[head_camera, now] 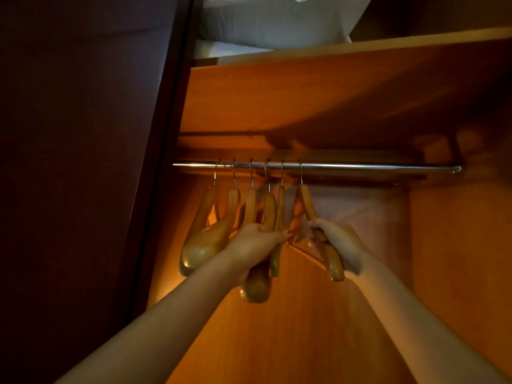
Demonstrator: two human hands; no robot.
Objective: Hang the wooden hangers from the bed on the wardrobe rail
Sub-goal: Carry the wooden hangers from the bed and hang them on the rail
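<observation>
Wardrobe interior, dim. Six wooden hangers [206, 234] hooked on rail [360, 167], leftward. Left hand [253, 245] curls round a middle hanger [257, 286]; right hand [342, 242] grips the rightmost hanger [335, 266] by its arm. Likely rigid, light, smooth: hold the arm.

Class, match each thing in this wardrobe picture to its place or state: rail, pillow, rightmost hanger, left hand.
Things: 1 wardrobe rail; 2 pillow; 3 rightmost hanger; 4 left hand.
States: A on the top shelf; B bears six hooks; C grips middle hangers; D held by the right hand.
Pairs: 1-B; 2-A; 3-D; 4-C.
</observation>
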